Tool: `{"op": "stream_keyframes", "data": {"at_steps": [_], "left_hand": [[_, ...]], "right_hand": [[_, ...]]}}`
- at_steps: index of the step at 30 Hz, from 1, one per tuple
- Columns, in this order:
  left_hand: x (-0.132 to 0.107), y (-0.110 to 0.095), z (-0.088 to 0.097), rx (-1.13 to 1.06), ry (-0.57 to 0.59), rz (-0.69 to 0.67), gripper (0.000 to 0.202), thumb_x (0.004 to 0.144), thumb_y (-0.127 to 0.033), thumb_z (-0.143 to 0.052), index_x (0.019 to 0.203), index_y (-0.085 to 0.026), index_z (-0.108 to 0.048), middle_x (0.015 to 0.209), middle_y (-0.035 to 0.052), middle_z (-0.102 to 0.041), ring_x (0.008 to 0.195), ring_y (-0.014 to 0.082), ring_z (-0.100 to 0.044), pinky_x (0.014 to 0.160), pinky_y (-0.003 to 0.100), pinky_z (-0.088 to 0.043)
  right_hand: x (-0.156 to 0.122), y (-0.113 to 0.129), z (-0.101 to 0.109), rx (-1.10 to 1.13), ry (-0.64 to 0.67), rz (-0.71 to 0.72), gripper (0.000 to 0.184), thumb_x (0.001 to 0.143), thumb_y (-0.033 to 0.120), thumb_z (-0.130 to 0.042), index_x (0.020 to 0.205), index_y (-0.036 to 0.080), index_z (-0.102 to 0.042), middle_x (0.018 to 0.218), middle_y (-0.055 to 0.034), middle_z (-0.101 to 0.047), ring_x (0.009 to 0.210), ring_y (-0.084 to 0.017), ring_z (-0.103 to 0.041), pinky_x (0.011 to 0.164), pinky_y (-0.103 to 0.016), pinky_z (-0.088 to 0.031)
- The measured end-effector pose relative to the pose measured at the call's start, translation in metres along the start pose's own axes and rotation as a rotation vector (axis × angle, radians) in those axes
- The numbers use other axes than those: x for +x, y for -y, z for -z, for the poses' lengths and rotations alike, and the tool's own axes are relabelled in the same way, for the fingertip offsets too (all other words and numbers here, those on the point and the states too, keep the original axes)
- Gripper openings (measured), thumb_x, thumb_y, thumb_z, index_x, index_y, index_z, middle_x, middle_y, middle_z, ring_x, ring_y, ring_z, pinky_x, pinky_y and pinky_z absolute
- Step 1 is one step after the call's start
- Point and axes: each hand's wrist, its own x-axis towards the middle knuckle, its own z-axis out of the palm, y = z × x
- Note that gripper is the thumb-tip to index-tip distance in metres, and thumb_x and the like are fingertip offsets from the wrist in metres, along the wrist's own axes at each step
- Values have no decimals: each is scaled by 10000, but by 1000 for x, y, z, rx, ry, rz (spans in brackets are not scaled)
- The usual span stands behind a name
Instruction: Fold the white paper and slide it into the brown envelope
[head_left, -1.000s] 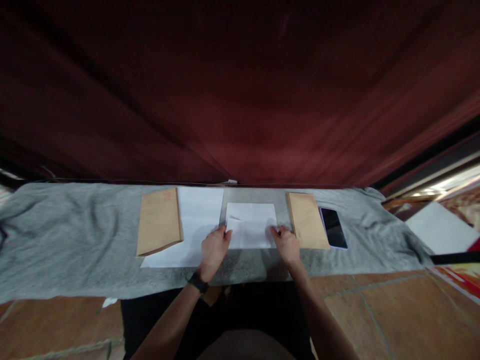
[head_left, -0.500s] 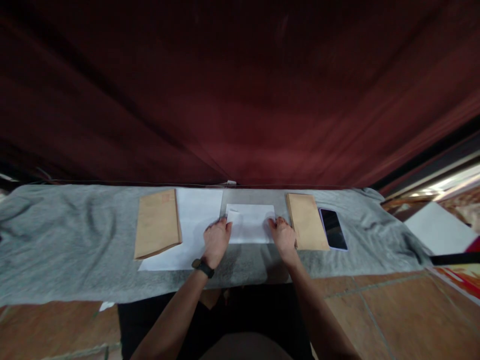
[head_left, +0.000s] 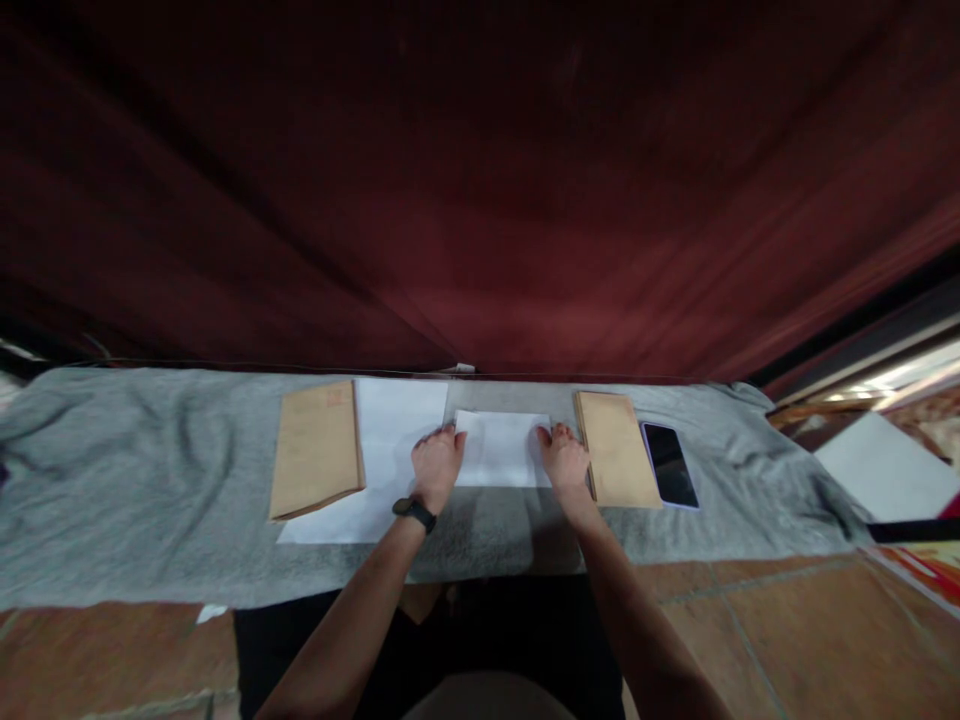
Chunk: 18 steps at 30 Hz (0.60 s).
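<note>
A folded white sheet of paper (head_left: 501, 450) lies on the grey cloth in front of me. My left hand (head_left: 438, 462) grips its left edge, thumb on top and fingers at the side. At the opposite edge my right hand (head_left: 564, 458) holds it in the same way. Left of my left hand is a larger stretch of white paper (head_left: 397, 415), partly covered by a stack of brown envelopes (head_left: 315, 450). Close beside my right hand rests another stack of brown envelopes (head_left: 619, 450).
A phone (head_left: 670, 465) with a dark screen lies right of the envelopes. The grey cloth (head_left: 150, 480) spreads over the long surface, backed by a dark red curtain (head_left: 480, 220). At the far right is a white sheet (head_left: 889, 465). Tiled floor (head_left: 810, 620) shows below.
The small raised flap at the paper's left end now lies flatter under my left thumb. Both hands stay at the paper's two edges; the view has shifted slightly.
</note>
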Motion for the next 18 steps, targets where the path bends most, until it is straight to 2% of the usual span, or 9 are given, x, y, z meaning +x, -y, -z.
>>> {"op": "stream_keyframes", "data": {"at_steps": [7,12,15,18], "left_hand": [[3,-1,-3,0,1,1,421,1040,-439,-376,1110,-159,-682,958,136,-755,897,275,-734,777,352,-495],[1,-2,-3,-5,-7,-8,426,1049,-428,-357,1137,-146,-664,1011,148,-743,951,266,-722,822,350,-482],[0,-3,-3,-8,-4,-2,421,1049,-416,-360,1153,-137,-657,1023,160,-737,971,266,-714,844,356,-476],[-1,-4,-2,-14,6,4,417,1047,-414,-368,1160,-134,-656,1026,164,-735,979,261,-707,856,354,-470]], "right_hand": [[0,2,-2,-3,-63,14,389,1046,451,-419,1082,113,-607,1041,-192,-681,951,-274,-679,779,-350,-505],[-1,1,-1,33,-63,17,371,1047,418,-405,1101,111,-607,1062,-184,-654,940,-268,-652,782,-352,-491],[-3,2,2,88,-73,17,374,1037,368,-422,1206,81,-593,1122,-215,-641,1026,-299,-625,861,-399,-483],[-9,8,5,158,-144,74,460,1033,336,-427,1393,57,-495,1329,-262,-573,1192,-336,-555,973,-466,-448]]}}
